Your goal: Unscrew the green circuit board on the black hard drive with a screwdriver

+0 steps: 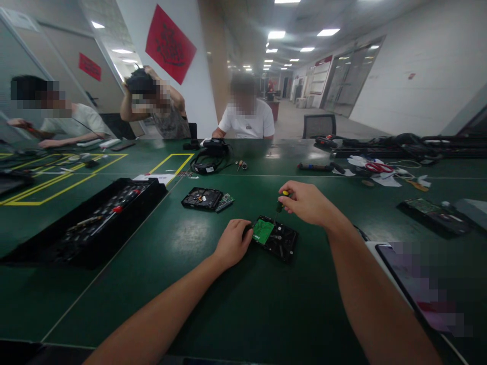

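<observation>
A hard drive (pixel 285 235) lies on the green table in front of me, its green circuit board (pixel 263 230) facing up. My left hand (pixel 233 243) is closed at the drive's left edge, with thumb and fingers around a dark part there. In my right hand (pixel 306 203) is a screwdriver (pixel 279 207) with a yellow-topped dark handle. Its shaft points down at the drive, beside the circuit board; the tip is too small to make out clearly. Beyond my left hand lie an opened hard drive (pixel 201 198) and a loose circuit board (pixel 224 202).
A long black tray (pixel 87 223) of small parts stands left. To the right are a phone (pixel 413 289) and another drive (pixel 433 217). Black headgear (pixel 207 161), a dark tool (pixel 314 167) and cables lie farther back. Several people sit across the table.
</observation>
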The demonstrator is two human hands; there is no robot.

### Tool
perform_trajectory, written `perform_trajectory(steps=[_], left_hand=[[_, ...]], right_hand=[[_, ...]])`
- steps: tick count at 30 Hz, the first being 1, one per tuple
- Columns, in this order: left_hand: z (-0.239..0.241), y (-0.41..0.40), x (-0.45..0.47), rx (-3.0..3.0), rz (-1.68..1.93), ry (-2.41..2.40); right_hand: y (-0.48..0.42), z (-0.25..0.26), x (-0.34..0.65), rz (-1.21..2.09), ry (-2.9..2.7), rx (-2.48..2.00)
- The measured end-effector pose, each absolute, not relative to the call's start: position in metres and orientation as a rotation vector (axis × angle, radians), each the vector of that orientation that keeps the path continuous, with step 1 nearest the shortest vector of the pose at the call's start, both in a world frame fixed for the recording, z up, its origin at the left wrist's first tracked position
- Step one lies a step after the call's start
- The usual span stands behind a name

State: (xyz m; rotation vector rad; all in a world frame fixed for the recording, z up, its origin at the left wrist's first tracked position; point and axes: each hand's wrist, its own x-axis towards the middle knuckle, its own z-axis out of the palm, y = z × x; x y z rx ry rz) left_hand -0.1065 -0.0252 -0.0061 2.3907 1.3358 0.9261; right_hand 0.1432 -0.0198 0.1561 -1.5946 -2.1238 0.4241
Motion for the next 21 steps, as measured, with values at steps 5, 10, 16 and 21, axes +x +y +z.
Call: perform_trajectory(steps=[5,10,16,21], left_hand=[[-0.001,-0.031,-0.110,2.450,0.825,1.269],[-0.004,-0.027,-0.112,2.499,0.782,1.255],[-0.009,-0.020,-0.113,2.501,0.809,1.213],[-0.008,-0.019,-0.113,2.504,0.810,1.216]], right_hand=[[-0.020,0.160,0.143,0.324,-2.187,-1.605],[-0.022,0.163,0.141,0.236,-2.222,-1.605],[-0.022,0.163,0.140,0.206,-2.221,-1.599],[-0.023,0.165,0.140,0.226,-2.230,-1.600]])
